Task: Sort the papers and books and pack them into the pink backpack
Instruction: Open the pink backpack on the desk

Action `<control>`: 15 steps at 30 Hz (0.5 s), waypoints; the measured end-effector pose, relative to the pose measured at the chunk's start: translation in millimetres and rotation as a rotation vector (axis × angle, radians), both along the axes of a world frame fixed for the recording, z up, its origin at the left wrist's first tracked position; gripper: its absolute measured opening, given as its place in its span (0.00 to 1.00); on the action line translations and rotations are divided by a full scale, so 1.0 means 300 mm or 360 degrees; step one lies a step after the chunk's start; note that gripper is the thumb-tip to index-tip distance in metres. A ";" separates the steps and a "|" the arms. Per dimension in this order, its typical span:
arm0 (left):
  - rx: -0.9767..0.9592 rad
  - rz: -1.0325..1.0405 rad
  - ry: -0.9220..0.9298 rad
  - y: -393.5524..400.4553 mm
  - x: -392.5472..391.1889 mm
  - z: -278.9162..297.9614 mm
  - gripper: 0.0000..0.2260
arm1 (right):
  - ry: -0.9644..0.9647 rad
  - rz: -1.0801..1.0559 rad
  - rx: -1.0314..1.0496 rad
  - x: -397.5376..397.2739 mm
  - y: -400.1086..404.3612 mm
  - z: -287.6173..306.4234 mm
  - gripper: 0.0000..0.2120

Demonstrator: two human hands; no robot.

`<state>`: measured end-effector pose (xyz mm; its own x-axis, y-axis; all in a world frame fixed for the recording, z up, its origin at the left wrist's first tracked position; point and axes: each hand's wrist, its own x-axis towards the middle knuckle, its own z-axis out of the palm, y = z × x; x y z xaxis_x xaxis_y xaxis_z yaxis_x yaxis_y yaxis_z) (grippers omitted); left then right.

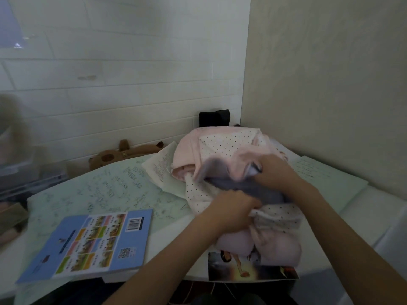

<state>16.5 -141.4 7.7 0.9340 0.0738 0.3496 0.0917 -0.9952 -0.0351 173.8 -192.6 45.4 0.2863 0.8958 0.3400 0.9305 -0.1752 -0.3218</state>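
right now both hands work the mouth of the pink backpack point(231, 150), which sits on the worktop point(374, 208) at 3 o'clock. left hand point(233, 208) grips the dotted front edge, fingers curled on fabric. right hand point(273, 170) pinches the rim at the far side, w/ grey lining point(242, 188) showing btwn them. blue book point(88, 241) lies flat at 8 o'clock. papers point(160, 166) at 11 o'clock of the bag, partly under it. picture book point(251, 271) under the bag's near end.

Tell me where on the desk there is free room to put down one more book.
Free: the scribbled green mat between the blue book, the plush toy and the pink backpack. Crowded: the right side, where both hands work at the backpack, with a picture book under it.
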 end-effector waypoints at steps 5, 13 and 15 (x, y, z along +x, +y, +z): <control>-0.0245 0.0023 0.0364 0.010 -0.035 -0.003 0.08 | 0.0142 0.0086 -0.0190 -0.030 -0.060 -0.168 0.10; -0.1307 0.0010 0.0677 0.072 -0.095 0.275 0.14 | 0.0947 0.0486 -0.0483 -0.083 -0.147 -0.091 0.07; -0.1521 0.0081 0.0355 0.113 -0.071 0.307 0.11 | 0.1147 0.0547 -0.0618 -0.078 -0.152 -0.067 0.06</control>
